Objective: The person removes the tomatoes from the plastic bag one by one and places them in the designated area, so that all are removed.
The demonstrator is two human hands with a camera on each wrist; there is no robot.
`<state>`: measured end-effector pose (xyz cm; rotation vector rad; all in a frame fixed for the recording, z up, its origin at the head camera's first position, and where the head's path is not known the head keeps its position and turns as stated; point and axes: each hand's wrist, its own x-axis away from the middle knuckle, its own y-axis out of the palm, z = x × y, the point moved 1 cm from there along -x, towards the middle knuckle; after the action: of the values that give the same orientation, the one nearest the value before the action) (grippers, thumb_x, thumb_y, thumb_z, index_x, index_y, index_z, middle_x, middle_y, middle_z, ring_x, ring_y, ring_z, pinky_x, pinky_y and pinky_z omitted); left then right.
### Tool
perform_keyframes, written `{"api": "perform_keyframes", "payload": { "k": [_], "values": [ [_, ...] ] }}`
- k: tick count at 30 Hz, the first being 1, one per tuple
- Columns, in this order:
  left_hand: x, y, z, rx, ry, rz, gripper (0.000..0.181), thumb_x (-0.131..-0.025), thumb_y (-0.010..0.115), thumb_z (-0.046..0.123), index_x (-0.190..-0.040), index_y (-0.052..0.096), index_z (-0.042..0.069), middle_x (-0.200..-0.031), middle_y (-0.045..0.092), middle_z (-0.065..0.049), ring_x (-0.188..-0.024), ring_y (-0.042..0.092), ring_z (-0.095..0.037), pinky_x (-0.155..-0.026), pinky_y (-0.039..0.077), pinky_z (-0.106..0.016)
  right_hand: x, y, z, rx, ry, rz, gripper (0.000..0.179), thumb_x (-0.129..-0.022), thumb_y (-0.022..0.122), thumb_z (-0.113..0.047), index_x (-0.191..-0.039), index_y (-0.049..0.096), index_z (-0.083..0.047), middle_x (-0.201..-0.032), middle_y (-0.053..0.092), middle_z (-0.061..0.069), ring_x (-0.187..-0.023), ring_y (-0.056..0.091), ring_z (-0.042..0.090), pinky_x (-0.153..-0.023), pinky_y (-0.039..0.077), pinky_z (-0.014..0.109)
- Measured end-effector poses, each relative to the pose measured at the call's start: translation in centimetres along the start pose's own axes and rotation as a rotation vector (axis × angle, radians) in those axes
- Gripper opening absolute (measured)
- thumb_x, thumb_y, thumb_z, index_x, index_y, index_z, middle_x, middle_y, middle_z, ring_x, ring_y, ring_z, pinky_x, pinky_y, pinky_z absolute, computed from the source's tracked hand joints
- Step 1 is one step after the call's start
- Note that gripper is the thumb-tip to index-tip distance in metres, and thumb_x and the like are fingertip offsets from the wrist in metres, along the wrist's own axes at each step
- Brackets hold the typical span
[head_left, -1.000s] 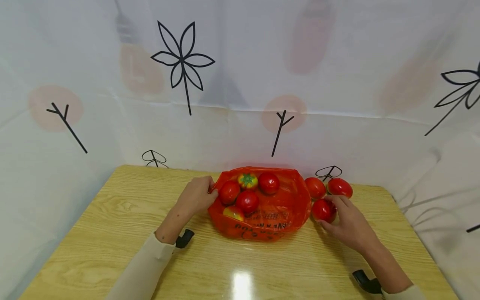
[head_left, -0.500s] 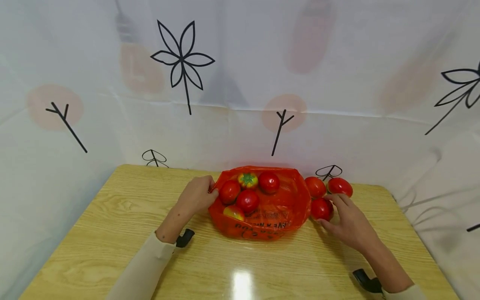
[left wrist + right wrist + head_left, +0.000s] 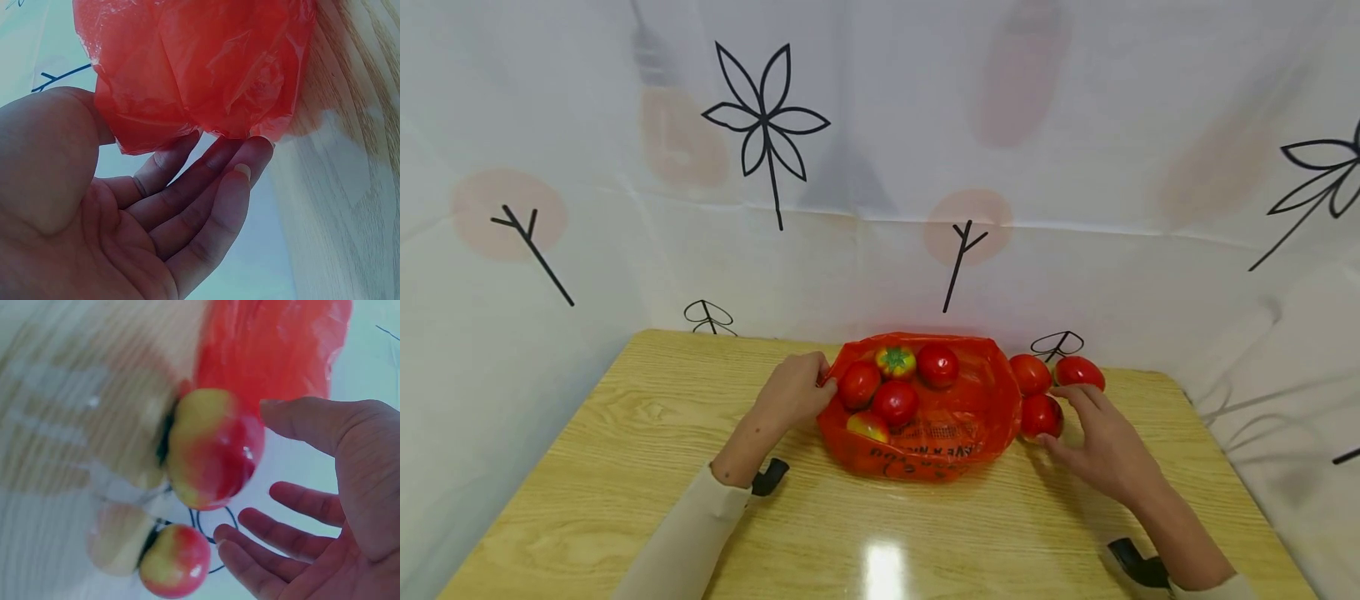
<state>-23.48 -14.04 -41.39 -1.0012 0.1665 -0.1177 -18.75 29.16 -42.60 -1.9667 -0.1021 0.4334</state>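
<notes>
A red plastic bag (image 3: 985, 417) with black lettering lies wide-mouthed on the table, with several shiny red tomatoes (image 3: 895, 402) inside; one shows a green, star-shaped top and yellow skin. My left hand (image 3: 793, 387) pinches the bag's left edge, its fingers curled at the plastic in the left wrist view. Just right of the bag sits a loose tomato (image 3: 1041, 418), red with a yellow lower part in the right wrist view. My right hand (image 3: 1108, 450) stands beside it, thumb and fingers spread. In the right wrist view the fingers are apart from it and the thumb tip overlaps its edge.
Two more loose tomatoes, one round (image 3: 1030, 374) and one longer (image 3: 1079, 374), lie at the back right near the wall. The wooden table (image 3: 820, 542) meets a white patterned cloth (image 3: 880, 275) behind. Black wrist straps show under both forearms.
The tomato by my right hand has shifted slightly left, closer to the bag. My right fingers have spread a little and drawn away from it. The left hand has stayed in place.
</notes>
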Motion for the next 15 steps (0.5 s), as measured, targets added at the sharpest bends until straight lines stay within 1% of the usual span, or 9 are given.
{"api": "perform_keyframes", "payload": {
  "k": [8, 12, 15],
  "values": [
    [-0.1, 0.0, -0.1, -0.002, 0.005, 0.006, 0.014, -0.097, 0.069, 0.016, -0.088, 0.062, 0.008, -0.069, 0.057, -0.002, -0.061, 0.052, -0.019, -0.054, 0.041, -0.029, 0.1, -0.6, -0.9, 0.003, -0.043, 0.066, 0.064, -0.082, 0.089, -0.013, -0.136, 0.058, 0.000, -0.137, 0.056, 0.021, -0.123, 0.054, 0.045, -0.089, 0.055, 0.069],
    [-0.1, 0.0, -0.2, -0.002, 0.006, 0.006, 0.014, -0.097, 0.069, 0.016, -0.088, 0.062, 0.008, -0.069, 0.057, -0.002, -0.060, 0.052, -0.018, -0.054, 0.041, -0.029, 0.0, -0.9, -1.8, 0.012, -0.066, 0.096, 0.062, -0.082, 0.089, -0.012, -0.134, 0.060, -0.001, -0.133, 0.058, 0.018, -0.121, 0.056, 0.041, -0.087, 0.057, 0.066],
    [-0.1, 0.0, -0.2, -0.002, 0.010, 0.009, 0.014, -0.097, 0.069, 0.016, -0.088, 0.062, 0.008, -0.069, 0.057, -0.002, -0.060, 0.052, -0.018, -0.054, 0.042, -0.029, -0.3, -1.2, -2.6, 0.007, -0.087, 0.103, 0.059, -0.083, 0.089, -0.013, -0.134, 0.061, -0.002, -0.132, 0.059, 0.017, -0.119, 0.056, 0.041, -0.087, 0.057, 0.066]
  ]
}}
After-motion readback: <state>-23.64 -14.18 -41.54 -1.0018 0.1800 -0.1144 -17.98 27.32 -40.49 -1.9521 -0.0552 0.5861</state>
